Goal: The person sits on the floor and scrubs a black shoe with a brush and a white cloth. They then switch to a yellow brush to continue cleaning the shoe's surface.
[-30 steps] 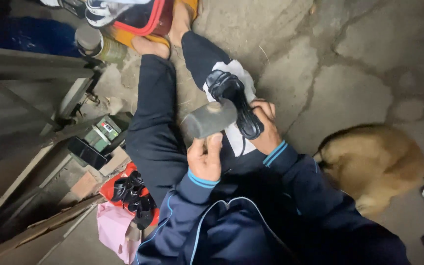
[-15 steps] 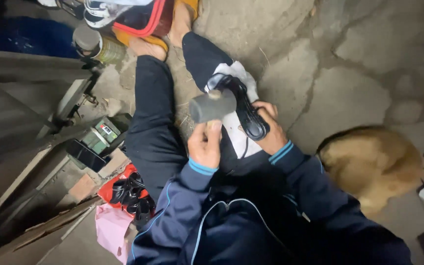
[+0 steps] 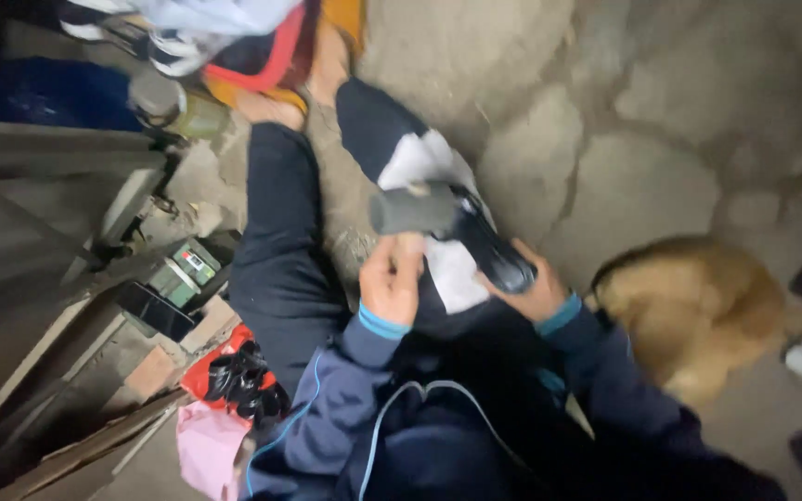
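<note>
Head view, blurry from motion, looking down at a seated person in dark trousers and a navy jacket with light blue cuffs. Right hand (image 3: 533,295) curled tight around the grip end of a black tool (image 3: 486,249), fingers wrapped under it, tool lying across the right thigh and angled up-left. At the tool's far end sits a grey cylinder (image 3: 412,210), pointing left, over the gap between the knees. Left hand (image 3: 392,283) raised just below the cylinder, fingertips touching or almost touching its underside; fingers bunched close together, but blur hides whether they actually pinch it, cannot tell. White cloth (image 3: 440,269) spread on the right thigh under the tool, between both hands. Left of the legs: clutter of wooden boards (image 3: 44,278), a small green box (image 3: 181,271) beside a black tray-like item, and lower down a red bag with black round parts (image 3: 239,380) on it, just above a pink bag (image 3: 204,450). Top edge: orange and red sandals (image 3: 276,56) near the feet, a jar (image 3: 161,97) to their left, something blue behind that. Right side: tan furry animal (image 3: 698,311) lying on cracked concrete floor (image 3: 642,121), close to the right elbow.
</note>
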